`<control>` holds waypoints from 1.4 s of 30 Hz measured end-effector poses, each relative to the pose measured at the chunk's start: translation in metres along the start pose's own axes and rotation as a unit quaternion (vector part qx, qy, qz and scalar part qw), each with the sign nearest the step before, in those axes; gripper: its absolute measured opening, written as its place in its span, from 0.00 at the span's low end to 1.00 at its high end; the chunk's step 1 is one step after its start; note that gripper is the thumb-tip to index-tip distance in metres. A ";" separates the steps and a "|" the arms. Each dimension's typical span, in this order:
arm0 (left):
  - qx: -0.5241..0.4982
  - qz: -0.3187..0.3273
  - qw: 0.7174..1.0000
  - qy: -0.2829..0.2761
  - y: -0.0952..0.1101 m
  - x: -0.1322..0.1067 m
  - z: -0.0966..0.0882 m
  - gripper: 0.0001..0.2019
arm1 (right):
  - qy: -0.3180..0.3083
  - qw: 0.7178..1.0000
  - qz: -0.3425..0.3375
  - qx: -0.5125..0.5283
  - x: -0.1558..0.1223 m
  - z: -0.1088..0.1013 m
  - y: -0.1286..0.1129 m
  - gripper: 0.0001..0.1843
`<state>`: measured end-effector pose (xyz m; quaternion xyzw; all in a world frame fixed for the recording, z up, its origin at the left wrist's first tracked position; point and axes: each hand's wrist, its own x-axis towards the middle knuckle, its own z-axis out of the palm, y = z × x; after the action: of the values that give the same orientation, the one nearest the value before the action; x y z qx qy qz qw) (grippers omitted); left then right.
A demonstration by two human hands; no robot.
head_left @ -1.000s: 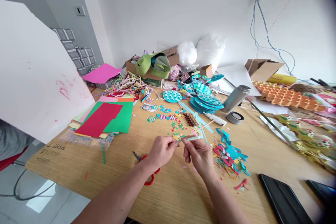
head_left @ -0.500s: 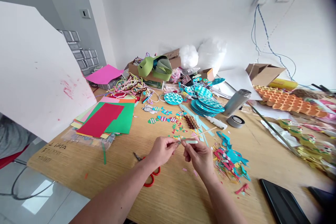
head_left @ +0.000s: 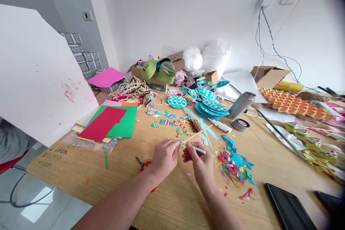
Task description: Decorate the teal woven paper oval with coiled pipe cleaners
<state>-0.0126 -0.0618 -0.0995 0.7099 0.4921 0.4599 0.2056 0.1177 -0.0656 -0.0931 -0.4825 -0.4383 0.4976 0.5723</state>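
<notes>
My left hand point(head_left: 165, 156) is closed, its fingertips pinching near the lower end of a thin wooden stick point(head_left: 198, 133) that slants up to the right. My right hand point(head_left: 201, 165) is closed too, with a pale green paper strip point(head_left: 199, 149) between thumb and fingers. The two hands almost meet, and where strip and stick join is hidden by fingers. Red-handled scissors point(head_left: 142, 165) lie partly under my left forearm. Just beyond the hands are small paper confetti pieces point(head_left: 182, 131) and striped paper fish point(head_left: 167, 122).
Coloured paper sheets point(head_left: 126, 124) lie to the left. Further back stand blue scalloped discs point(head_left: 211, 109), a metal flask point(head_left: 242, 105) and a tape roll point(head_left: 240, 124). Paper scraps point(head_left: 237, 161) and a black phone point(head_left: 288, 205) are on the right. A white board point(head_left: 40, 72) leans at left.
The stick has swung to point more steeply away from me. The pale green strip now tilts down to the right. My left hand has turned, its knuckles more on top.
</notes>
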 end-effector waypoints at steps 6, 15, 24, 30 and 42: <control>0.075 0.038 0.996 -0.030 0.000 0.001 0.001 0.12 | -0.001 0.995 -0.061 -0.076 -0.002 0.000 -0.001 0.15; 0.104 -0.019 0.993 -0.045 0.004 0.000 0.003 0.13 | 0.004 0.970 -0.137 -0.199 -0.007 0.000 0.002 0.15; -0.377 -0.258 0.878 -0.140 0.007 0.008 -0.004 0.16 | -0.062 0.992 -0.089 -0.066 -0.001 -0.008 -0.005 0.13; -0.564 -0.299 0.738 -0.221 0.006 0.008 -0.010 0.14 | -0.158 0.983 -0.009 0.089 0.006 -0.015 -0.009 0.11; -0.479 -0.247 0.824 -0.175 0.004 0.014 -0.011 0.15 | -0.136 0.978 0.108 0.116 0.020 -0.020 -0.003 0.19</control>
<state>-0.0192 -0.0533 -0.0848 0.4446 0.3246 0.4400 0.7095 0.1399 -0.0485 -0.0926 -0.3857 -0.3965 0.6649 0.5019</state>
